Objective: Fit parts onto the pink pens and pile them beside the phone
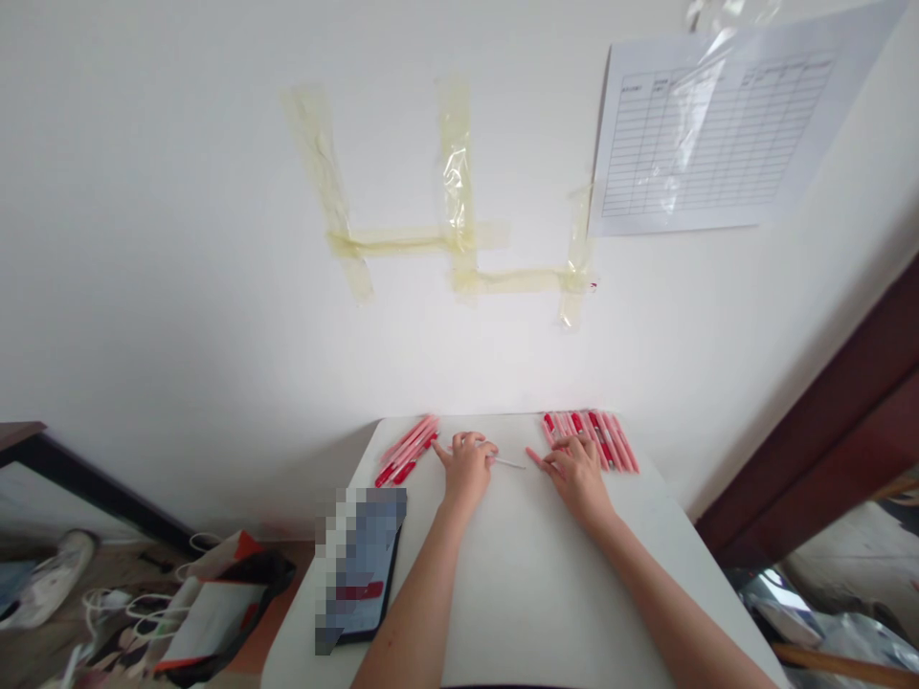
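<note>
My left hand (466, 469) is closed on a pen near the back of the white table. A thin pale refill (511, 464) sticks out from it to the right. In my right hand (580, 476), a short pink pen part (532, 455), a cap or barrel, is pinched and points up and left. The refill's tip and this pink part are apart. Just left of my left hand lies a pile of pink and red pens (409, 448). Beyond and right of my right hand, a row of pink and red pens (607, 440) lies side by side; my hand covers part of it.
A dark-edged phone or tablet (392, 560), partly pixelated, lies at the table's left edge. The white table (527, 593) stands against a wall with yellowed tape (402, 241) and a printed sheet (710, 144). Bags and cables (144, 612) are on the floor at left.
</note>
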Tool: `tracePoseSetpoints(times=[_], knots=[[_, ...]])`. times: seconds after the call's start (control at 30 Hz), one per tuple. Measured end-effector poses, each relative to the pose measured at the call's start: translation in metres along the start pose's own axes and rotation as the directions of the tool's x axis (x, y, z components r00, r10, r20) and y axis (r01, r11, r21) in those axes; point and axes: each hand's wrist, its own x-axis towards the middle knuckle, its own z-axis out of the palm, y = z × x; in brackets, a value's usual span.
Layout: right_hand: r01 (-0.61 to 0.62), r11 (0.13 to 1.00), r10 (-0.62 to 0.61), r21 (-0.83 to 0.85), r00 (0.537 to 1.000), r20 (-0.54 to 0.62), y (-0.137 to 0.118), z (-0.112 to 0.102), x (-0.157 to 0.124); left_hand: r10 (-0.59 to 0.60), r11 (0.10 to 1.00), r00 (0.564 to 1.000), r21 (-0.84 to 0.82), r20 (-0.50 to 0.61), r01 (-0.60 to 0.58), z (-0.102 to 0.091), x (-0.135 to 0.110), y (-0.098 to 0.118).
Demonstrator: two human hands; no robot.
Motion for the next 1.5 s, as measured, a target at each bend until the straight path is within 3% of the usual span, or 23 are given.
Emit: tracePoseSetpoints(times=[0.63,0.97,1.2,1.5], knots=[[-0.007,1.000,0.008,0.013,1.000,-0.017,0.005,0.000,0.001,0.028,0.999,0.999,-0.041,-0.026,-0.029,0.001,0.001,0.000],[0.070,0.991,-0.082,0.112,0.992,0.100,-0.007,-0.009,0.001,0.122,0.988,0.992,-0.097,0.009,-0.121,-0.001,-0.002,0.011],[0.092,0.991,-0.100,0.093,0.991,0.093,-0.009,-0.008,0.000,0.135,0.988,0.990,-0.075,0.031,-0.132,-0.002,-0.003,0.015],[0.019,1.000,-0.019,0.000,0.996,0.087,-0.016,-0.008,-0.001,-0.019,1.000,0.998,-0.009,-0.053,0.018,-0.004,0.000,0.007]])
